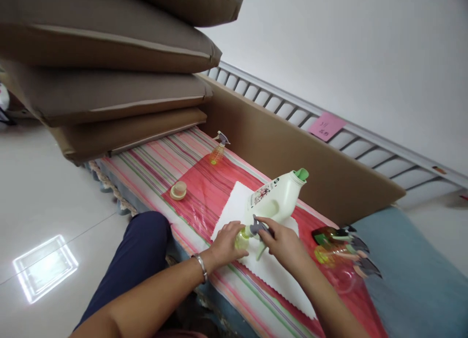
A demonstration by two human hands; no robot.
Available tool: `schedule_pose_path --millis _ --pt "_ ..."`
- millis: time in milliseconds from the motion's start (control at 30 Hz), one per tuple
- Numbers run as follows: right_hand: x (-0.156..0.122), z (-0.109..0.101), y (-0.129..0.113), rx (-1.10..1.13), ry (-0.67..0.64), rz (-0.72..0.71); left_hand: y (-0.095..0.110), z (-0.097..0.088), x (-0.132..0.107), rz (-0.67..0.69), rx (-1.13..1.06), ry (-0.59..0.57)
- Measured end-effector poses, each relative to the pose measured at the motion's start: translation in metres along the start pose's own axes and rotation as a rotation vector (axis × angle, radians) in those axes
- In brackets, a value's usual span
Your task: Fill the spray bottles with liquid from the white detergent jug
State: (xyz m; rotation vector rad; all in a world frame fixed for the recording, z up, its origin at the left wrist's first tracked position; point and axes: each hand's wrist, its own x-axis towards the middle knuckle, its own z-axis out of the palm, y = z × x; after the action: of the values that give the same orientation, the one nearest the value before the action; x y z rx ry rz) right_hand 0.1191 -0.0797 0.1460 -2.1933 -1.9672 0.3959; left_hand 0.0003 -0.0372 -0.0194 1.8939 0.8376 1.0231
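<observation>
My left hand (229,241) is wrapped round the yellowish see-through body of a spray bottle (242,239). On the bottle's grey trigger head (257,228), the fingers of my right hand (283,240) are closed. The bottle is tilted, its head toward the right, above a white scallop-edged sheet (230,207). Just behind my hands stands a large pale green jug (283,196) with a handle, a printed label and an uncovered green spout (302,174). A round beige cap (178,190) lies to the left on red plastic sheeting.
Another spray bottle (218,152) stands farther back. Several more bottles (334,250) lie at the right beside a blue cloth (413,260). Stacked brown cushions (109,89) rise at the left. A brown board (270,123) and railing with a pink note (326,126) line the wall.
</observation>
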Motion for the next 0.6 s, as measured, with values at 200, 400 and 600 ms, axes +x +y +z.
schedule_pose_path --millis 200,400,600 --pt "0.0 -0.002 0.006 0.324 -0.175 -0.071 -0.001 -0.002 0.002 0.025 0.016 -0.019" --pt "-0.005 -0.008 0.014 0.072 -0.187 -0.252 0.003 -0.005 0.002 0.035 0.013 -0.02" --pt "-0.003 -0.022 -0.001 -0.207 -0.011 -0.233 0.005 -0.006 0.002 0.019 0.014 -0.039"
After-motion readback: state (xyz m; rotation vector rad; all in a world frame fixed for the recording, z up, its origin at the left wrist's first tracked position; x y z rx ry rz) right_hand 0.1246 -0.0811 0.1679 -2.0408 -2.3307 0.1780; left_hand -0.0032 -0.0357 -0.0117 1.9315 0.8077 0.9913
